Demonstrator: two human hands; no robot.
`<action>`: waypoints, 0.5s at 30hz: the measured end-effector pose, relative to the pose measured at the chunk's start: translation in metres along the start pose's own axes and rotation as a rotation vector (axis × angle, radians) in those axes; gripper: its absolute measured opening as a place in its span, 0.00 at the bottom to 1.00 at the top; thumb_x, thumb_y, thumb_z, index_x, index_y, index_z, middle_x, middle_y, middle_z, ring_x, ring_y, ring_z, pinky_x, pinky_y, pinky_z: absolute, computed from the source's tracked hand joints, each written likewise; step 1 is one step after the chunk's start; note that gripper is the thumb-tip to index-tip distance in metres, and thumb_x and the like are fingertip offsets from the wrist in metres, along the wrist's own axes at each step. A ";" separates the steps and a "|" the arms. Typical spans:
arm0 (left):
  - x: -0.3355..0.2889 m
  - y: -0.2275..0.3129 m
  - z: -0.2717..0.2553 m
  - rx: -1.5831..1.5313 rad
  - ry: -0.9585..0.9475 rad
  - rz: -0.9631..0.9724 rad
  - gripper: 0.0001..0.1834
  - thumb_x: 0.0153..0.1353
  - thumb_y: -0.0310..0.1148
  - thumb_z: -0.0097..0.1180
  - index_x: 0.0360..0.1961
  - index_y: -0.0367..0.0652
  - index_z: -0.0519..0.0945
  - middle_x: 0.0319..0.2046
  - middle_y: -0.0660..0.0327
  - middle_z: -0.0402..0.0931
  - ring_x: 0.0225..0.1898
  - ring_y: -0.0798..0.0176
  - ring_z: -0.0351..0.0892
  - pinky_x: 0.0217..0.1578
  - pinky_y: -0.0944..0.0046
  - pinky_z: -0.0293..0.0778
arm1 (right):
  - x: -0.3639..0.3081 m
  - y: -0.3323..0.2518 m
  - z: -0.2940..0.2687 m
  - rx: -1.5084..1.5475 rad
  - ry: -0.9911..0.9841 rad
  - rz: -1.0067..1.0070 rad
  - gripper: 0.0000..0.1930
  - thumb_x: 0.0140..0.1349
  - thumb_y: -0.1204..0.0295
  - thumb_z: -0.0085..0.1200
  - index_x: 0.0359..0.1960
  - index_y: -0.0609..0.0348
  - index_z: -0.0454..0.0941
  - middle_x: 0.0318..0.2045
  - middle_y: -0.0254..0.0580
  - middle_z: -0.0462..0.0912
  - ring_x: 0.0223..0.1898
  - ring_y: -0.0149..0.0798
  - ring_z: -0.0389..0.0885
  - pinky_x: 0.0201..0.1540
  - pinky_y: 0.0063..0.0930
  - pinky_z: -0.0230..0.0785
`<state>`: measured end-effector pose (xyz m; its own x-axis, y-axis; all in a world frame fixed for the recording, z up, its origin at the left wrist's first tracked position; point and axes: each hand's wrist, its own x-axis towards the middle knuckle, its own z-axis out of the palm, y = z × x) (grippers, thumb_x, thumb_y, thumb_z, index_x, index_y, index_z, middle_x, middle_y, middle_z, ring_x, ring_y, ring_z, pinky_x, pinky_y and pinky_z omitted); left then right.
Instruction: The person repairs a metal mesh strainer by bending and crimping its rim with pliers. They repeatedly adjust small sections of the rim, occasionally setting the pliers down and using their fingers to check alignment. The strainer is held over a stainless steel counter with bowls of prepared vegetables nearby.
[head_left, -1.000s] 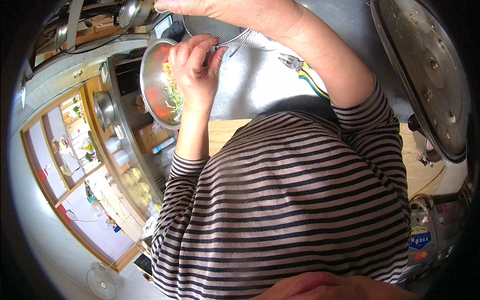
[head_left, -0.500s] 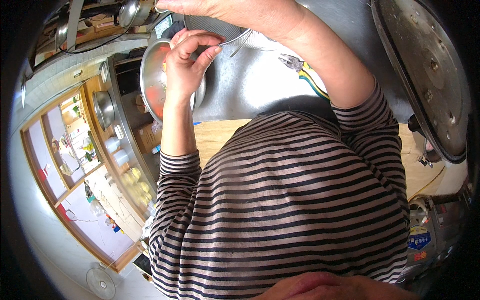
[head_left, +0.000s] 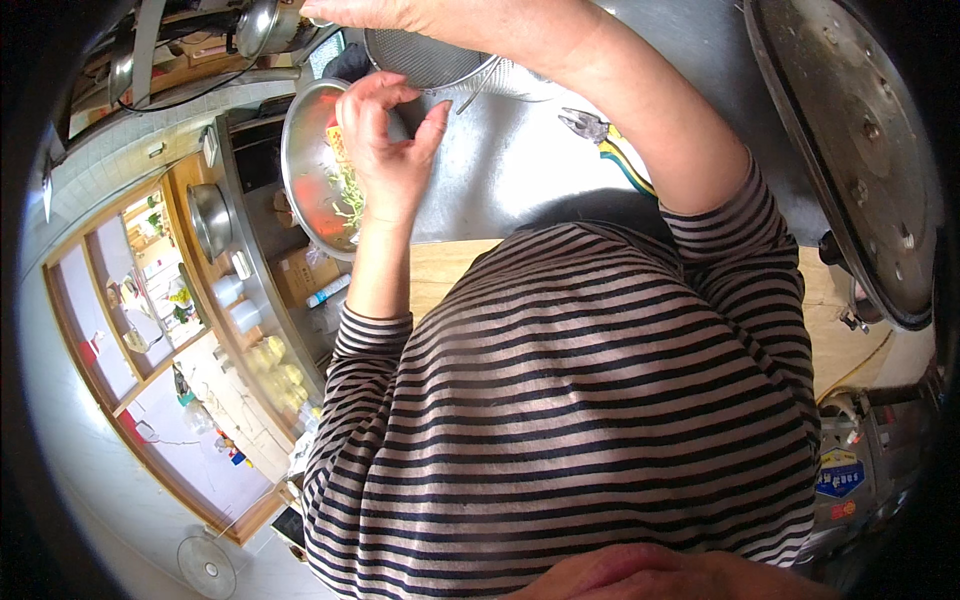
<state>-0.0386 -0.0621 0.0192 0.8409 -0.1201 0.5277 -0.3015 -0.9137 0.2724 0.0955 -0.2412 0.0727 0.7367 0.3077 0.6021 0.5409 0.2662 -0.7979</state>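
My left hand (head_left: 385,150) is raised in front of a mesh strainer (head_left: 425,62), thumb and fingers apart, with nothing visible between them. The strainer has a thin metal rim, and a loose-looking wire end (head_left: 474,96) sticks out beside it. My right hand (head_left: 375,12) reaches across the top of the view above the strainer. Its fingers are mostly cut off by the upper edge, so what they hold is hidden. Behind my left hand stands a steel bowl (head_left: 296,165) with shredded green vegetable (head_left: 350,195) and a yellow-orange piece inside.
Pliers (head_left: 588,124) with green and yellow handles lie on the steel worktop (head_left: 450,190), under my right forearm. A large round metal lid (head_left: 860,150) stands at the right. Shelves with a steel basin (head_left: 208,222) are at the left.
My left hand has opened, its thumb parting from the fingers beside the strainer's wire, and it has shifted slightly right. More of the bowl's contents shows. My right arm has barely moved.
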 end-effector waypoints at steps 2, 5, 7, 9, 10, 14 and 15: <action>-0.007 0.003 0.009 0.153 0.100 0.063 0.21 0.44 0.34 0.77 0.37 0.47 0.77 0.40 0.61 0.76 0.45 0.56 0.72 0.48 0.57 0.67 | -0.001 0.001 0.000 -0.004 -0.004 0.002 0.17 0.59 0.63 0.63 0.27 0.66 0.72 0.20 0.51 0.78 0.23 0.42 0.81 0.28 0.35 0.72; -0.013 0.007 0.019 0.172 0.198 -0.001 0.21 0.45 0.33 0.77 0.37 0.47 0.77 0.38 0.61 0.76 0.43 0.57 0.72 0.45 0.59 0.67 | -0.002 0.003 0.003 -0.012 0.013 -0.017 0.17 0.59 0.63 0.64 0.27 0.66 0.72 0.20 0.50 0.78 0.23 0.42 0.81 0.29 0.35 0.73; -0.014 0.010 0.024 0.169 0.247 -0.035 0.16 0.47 0.29 0.76 0.34 0.46 0.78 0.35 0.61 0.78 0.40 0.58 0.74 0.42 0.60 0.69 | -0.001 0.005 0.004 0.031 0.032 -0.017 0.18 0.58 0.62 0.64 0.27 0.65 0.73 0.19 0.50 0.78 0.23 0.41 0.81 0.29 0.35 0.73; -0.016 0.015 0.028 0.167 0.268 -0.084 0.13 0.50 0.26 0.74 0.32 0.43 0.79 0.34 0.60 0.79 0.41 0.56 0.77 0.44 0.59 0.73 | -0.001 0.006 0.007 0.066 0.053 -0.043 0.18 0.58 0.61 0.65 0.27 0.65 0.73 0.19 0.50 0.78 0.23 0.41 0.81 0.29 0.35 0.73; -0.017 0.017 0.029 0.117 0.284 -0.104 0.10 0.52 0.24 0.72 0.31 0.42 0.80 0.36 0.59 0.80 0.38 0.56 0.78 0.42 0.60 0.74 | -0.001 0.006 0.008 0.079 0.065 -0.069 0.19 0.57 0.61 0.65 0.27 0.65 0.73 0.19 0.50 0.78 0.23 0.41 0.80 0.29 0.36 0.73; -0.019 0.016 0.027 0.048 0.238 -0.109 0.09 0.55 0.23 0.70 0.32 0.40 0.79 0.36 0.58 0.82 0.37 0.60 0.79 0.42 0.62 0.75 | -0.006 0.004 0.002 -0.054 0.013 0.058 0.22 0.58 0.57 0.66 0.26 0.66 0.75 0.20 0.51 0.79 0.23 0.41 0.81 0.29 0.37 0.73; -0.021 0.018 0.028 0.005 0.240 -0.135 0.08 0.56 0.22 0.69 0.33 0.39 0.79 0.36 0.58 0.82 0.38 0.61 0.80 0.43 0.63 0.75 | -0.007 0.004 0.001 -0.047 -0.001 0.065 0.24 0.58 0.54 0.66 0.26 0.67 0.76 0.20 0.52 0.79 0.24 0.42 0.81 0.29 0.37 0.74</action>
<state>-0.0484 -0.0867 -0.0095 0.7427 0.0979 0.6625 -0.1909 -0.9173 0.3495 0.0920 -0.2412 0.0655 0.7707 0.3239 0.5488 0.5101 0.2025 -0.8359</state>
